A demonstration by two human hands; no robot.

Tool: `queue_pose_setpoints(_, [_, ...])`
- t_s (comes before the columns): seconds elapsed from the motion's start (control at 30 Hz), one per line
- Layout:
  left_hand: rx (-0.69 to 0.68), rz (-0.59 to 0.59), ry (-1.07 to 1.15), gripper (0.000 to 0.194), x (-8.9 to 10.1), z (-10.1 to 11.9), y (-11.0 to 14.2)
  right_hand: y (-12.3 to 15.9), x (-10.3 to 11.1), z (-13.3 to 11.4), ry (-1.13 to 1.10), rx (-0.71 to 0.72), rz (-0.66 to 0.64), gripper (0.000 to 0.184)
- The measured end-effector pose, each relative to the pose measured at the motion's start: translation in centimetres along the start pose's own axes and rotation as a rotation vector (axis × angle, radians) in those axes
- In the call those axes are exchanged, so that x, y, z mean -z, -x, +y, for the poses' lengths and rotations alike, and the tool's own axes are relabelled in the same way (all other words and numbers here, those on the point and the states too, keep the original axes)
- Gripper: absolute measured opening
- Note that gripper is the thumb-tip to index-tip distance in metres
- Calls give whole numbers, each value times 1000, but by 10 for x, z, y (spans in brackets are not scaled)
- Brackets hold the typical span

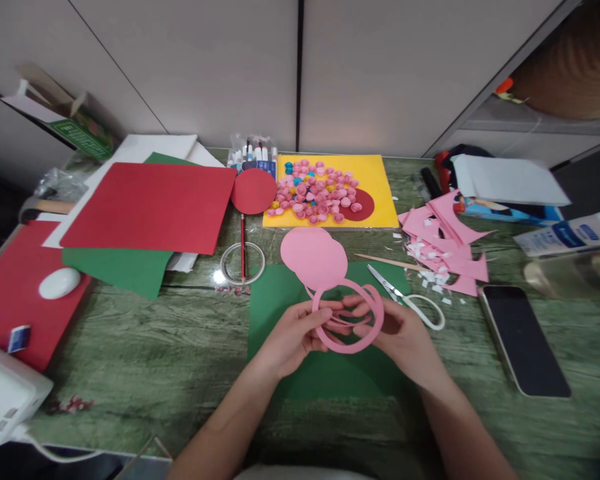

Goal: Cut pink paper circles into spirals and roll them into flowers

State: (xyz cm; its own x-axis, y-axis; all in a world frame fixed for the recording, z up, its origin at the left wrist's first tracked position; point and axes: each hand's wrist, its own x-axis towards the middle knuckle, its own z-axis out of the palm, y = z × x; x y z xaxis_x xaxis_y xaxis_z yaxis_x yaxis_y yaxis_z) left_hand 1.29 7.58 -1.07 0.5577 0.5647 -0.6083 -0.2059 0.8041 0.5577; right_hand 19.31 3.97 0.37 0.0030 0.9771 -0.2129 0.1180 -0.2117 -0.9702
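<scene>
In front of me my left hand (293,333) pinches the left side of a pink paper ring (351,348), thumb on top. My right hand (405,337) has its fingers closed around the right side of the same coiled pink strip, whose inner loops show between the hands. Some fingertips are hidden behind the paper. Both hands are above a green paper sheet (350,380). Just beyond them lie overlapping pink paper circles (320,257). White-handled scissors (430,313) rest to the right of my right hand, near a thin wooden stick (387,260).
Small rolled paper flowers (317,190) cover a yellow sheet (383,177) at the back. Pink paper scraps (463,257) and a phone (525,340) lie right. Red paper (150,207), a clear ring (222,263) with a pencil (243,247), and a white charger (10,393) are left.
</scene>
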Motion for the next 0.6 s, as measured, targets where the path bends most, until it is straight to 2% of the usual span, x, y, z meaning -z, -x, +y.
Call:
queue_pose_setpoints(0.1, [-64,27,-154,34,-2,-1,1,0,-1,-3,-40,-78,27,16])
queue_pose_setpoints(0.2, [-187,84,-364,33,-5,-1,2,-2,-1,-2,-33,-133,63,16])
queue_pose_setpoints(0.33, [-384,147,-609,29,-7,1,4,-3,1,6,-66,-118,147,16])
queue_pose_setpoints(0.43, [-408,71,-570,29,-8,0,4,-2,0,13,-156,-121,155,16])
queue_pose_setpoints(0.53, [-310,-69,-381,37,-7,-3,3,-1,-4,16,-230,-129,141,13])
queue_pose_setpoints(0.6, [-235,-122,-279,41,-7,-6,1,-1,-6,16,-259,-128,138,14])
